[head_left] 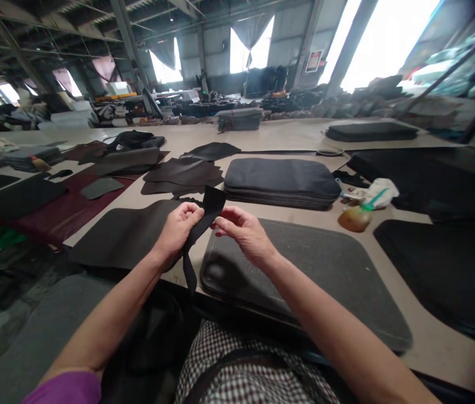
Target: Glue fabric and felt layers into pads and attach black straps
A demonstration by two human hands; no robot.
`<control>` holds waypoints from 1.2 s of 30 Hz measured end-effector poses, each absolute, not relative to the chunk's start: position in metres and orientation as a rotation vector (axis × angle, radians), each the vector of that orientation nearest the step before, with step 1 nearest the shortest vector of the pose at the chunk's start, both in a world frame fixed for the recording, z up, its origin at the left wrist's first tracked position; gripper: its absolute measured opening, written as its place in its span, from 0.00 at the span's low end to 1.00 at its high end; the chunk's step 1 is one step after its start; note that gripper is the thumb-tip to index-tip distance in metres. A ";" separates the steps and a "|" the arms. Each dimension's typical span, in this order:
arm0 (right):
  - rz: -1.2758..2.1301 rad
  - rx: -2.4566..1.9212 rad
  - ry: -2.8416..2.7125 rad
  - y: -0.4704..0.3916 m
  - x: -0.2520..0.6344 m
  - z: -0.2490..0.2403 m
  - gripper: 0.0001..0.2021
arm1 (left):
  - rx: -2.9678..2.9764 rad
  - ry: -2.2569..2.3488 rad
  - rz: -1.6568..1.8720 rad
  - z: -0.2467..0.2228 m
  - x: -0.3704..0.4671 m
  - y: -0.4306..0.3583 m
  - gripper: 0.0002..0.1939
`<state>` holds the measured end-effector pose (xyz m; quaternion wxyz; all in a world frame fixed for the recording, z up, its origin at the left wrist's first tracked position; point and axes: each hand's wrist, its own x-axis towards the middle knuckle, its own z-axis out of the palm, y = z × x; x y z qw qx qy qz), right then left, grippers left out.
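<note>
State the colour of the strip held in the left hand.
The strip is black; it shows best in the head view.

Legible text: none. Item 1: wall sign (314, 62), one, rectangular, pale with red areas; mounted at the far wall (286, 47), right of centre, between a slanting post (307, 42) and the bright window (372, 45) at far right; any wording too small and blurred to read. Item 2: faint dark marks (175, 278), on the near edge of the pale table (288, 132), left of centre; whether writing or stains, cannot be told.
</note>
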<state>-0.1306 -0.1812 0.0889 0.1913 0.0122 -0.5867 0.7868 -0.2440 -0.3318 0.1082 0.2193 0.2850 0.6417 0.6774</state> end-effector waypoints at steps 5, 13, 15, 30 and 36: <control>2.271 0.003 -1.638 -0.186 -0.123 0.087 0.17 | 0.729 1.750 1.920 0.098 -0.238 -0.335 0.22; 2.360 -0.013 -1.548 -0.189 -0.123 0.082 0.16 | 0.589 1.630 1.955 0.090 -0.230 -0.334 0.25; 2.398 -0.012 -1.506 -0.190 -0.123 0.079 0.16 | 0.569 1.573 1.942 0.087 -0.230 -0.335 0.25; 2.153 -0.165 -1.705 -0.189 -0.131 0.088 0.14 | 0.732 1.755 1.952 0.083 -0.227 -0.335 0.23; 1.974 -0.259 -1.763 -0.183 -0.156 0.089 0.19 | 0.976 2.255 1.777 0.082 -0.237 -0.334 0.14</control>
